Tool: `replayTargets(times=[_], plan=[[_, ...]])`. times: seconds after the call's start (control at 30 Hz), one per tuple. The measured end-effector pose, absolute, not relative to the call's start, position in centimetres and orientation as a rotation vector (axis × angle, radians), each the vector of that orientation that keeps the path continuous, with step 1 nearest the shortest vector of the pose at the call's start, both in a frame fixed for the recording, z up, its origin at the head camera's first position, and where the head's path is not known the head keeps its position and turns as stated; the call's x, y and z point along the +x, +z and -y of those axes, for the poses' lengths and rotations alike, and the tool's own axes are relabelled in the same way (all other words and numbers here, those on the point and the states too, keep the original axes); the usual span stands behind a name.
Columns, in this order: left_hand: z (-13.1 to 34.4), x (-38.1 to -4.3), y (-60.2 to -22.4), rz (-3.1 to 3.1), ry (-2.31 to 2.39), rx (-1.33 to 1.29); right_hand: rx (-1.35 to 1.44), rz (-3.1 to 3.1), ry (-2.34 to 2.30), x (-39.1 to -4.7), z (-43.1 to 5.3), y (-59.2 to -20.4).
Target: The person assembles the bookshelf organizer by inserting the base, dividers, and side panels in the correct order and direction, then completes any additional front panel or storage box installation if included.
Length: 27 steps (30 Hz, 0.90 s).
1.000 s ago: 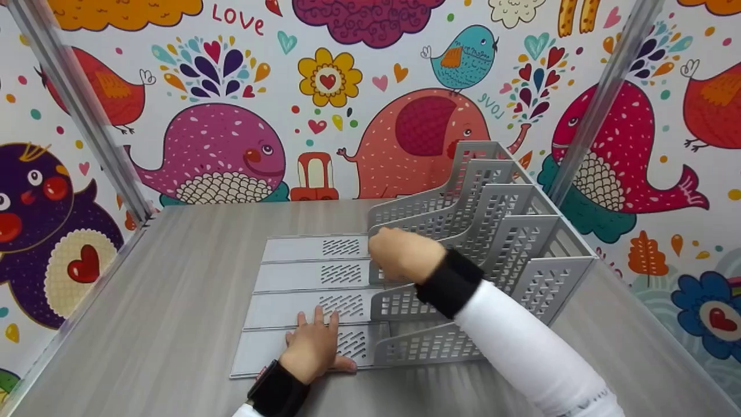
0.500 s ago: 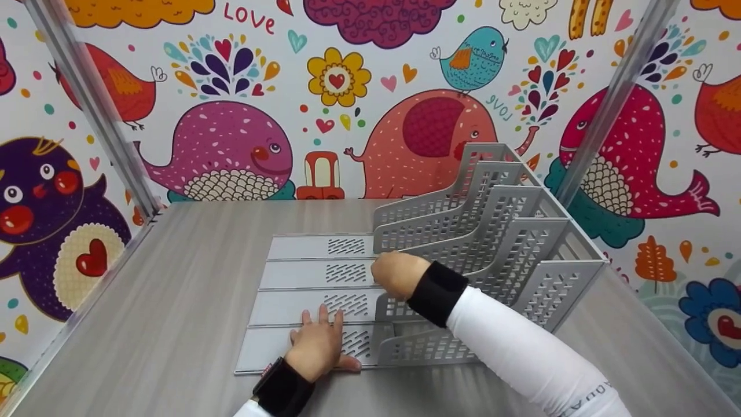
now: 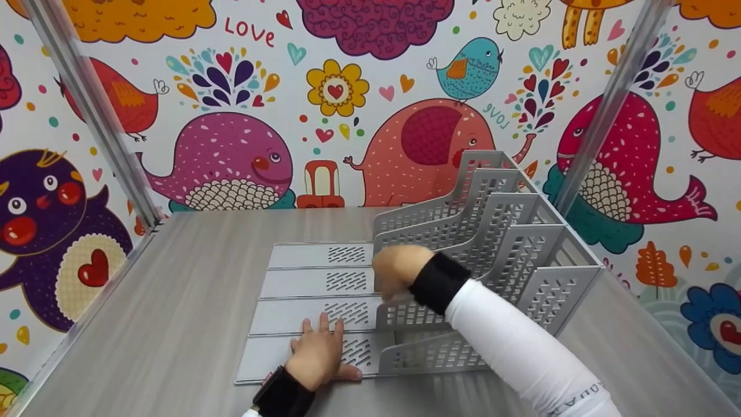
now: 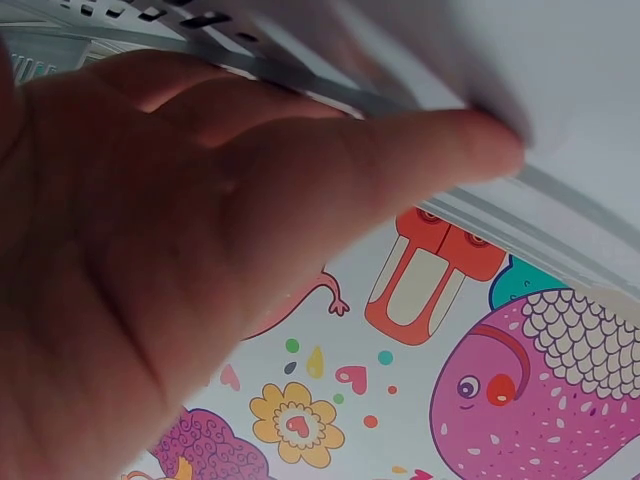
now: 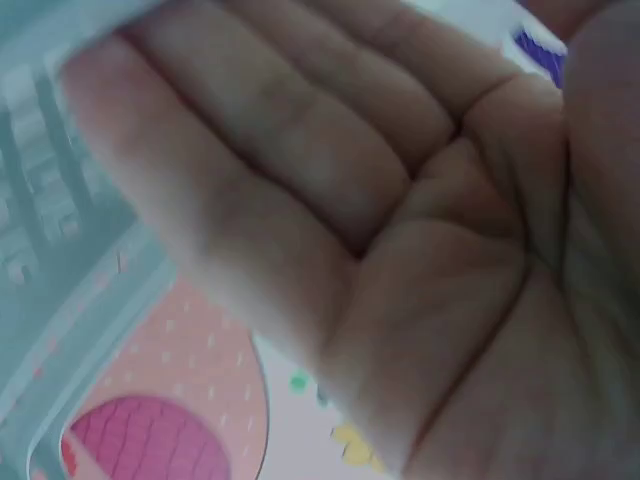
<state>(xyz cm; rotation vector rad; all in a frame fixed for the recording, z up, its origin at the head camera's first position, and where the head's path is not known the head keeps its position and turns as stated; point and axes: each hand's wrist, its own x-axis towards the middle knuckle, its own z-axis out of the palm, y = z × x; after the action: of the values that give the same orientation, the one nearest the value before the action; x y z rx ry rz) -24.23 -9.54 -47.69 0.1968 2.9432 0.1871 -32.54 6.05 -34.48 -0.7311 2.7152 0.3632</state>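
Note:
A grey plastic file holder (image 3: 503,249) with several perforated, curved dividers stands on the table, its flat base panels (image 3: 289,313) stretching to the left. My left hand (image 3: 317,353) lies with spread fingers on the two nearest panels; in the left wrist view its thumb (image 4: 440,145) touches the panel's surface. Bent down at the wrist, my right hand (image 3: 399,269) is among the front ends of the middle dividers. The right wrist view shows its fingers (image 5: 290,120) fairly straight and side by side, their tips partly hidden by a grey edge, the thumb apart.
The wood-grain table (image 3: 191,301) runs to a wall (image 3: 359,52) printed with cartoon animals. Metal corner posts rise at the back left (image 3: 98,116) and back right (image 3: 602,116). The holder's tall backs stand on the right.
My right hand has moved a little nearer along the front ends of the dividers and is blurred now. The left hand stays on the panels; the head view has shifted slightly.

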Motion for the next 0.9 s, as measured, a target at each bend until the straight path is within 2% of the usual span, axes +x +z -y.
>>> replayTargets(times=[0.13, 0.3, 0.5, 0.9], plan=[[9.6, -24.1, -47.9, -2.942, 0.188, 0.203, -0.707, -2.859, 0.18, -34.9, -7.0, -33.1], [9.8, -24.0, -48.0, -2.928, 0.224, 0.225, -0.682, -2.994, 0.171, -36.7, -8.4, -34.2], [9.7, -24.3, -47.7, -2.911, 0.17, 0.233, -0.555, -2.979, 0.097, -36.8, -9.7, -35.1], [9.6, -24.3, -47.8, -2.918, 0.148, 0.23, -0.637, -2.979, 0.194, -36.2, -9.9, -35.0]])
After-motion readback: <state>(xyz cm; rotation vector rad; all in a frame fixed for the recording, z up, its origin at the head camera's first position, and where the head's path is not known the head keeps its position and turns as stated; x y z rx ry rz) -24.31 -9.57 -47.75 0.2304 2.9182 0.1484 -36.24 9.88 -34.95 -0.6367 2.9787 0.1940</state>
